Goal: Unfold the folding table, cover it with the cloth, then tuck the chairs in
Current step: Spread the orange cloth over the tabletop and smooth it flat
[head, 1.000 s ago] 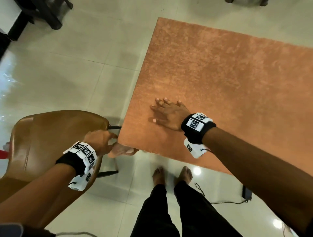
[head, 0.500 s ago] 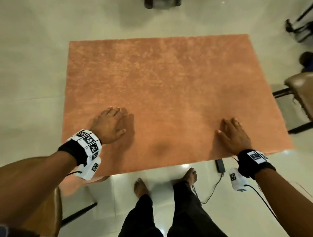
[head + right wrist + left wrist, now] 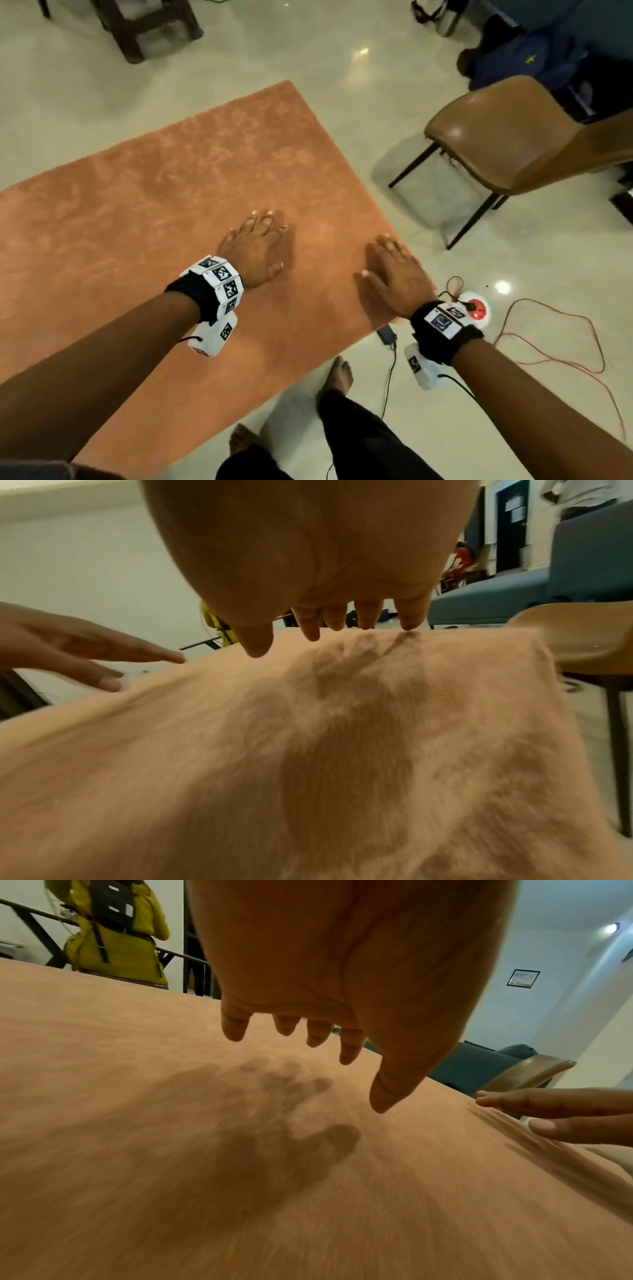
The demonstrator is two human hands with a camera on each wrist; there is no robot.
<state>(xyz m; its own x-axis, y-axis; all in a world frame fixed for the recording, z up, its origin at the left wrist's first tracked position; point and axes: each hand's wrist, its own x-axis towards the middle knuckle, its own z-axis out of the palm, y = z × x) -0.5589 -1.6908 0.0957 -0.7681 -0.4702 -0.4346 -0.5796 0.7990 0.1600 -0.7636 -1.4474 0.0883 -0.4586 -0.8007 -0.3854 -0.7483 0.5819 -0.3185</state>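
Cloth (image 3: pixel 164 212) now has both flat, empty hands, left (image 3: pixel 255 248) and right (image 3: pixel 394 274), moved toward its right corner, nearer the untucked chair (image 3: pixel 507 137)

Bare forearms, black wristbands (image 3: pixel 191 298) with white marker-printed blocks, white wrist cameras (image 3: pixel 214 337), black trousers (image 3: pixel 363 442), bare feet

cloth (image 3: pixel 171 205) hides table; chair (image 3: pixel 513 137) cut off right
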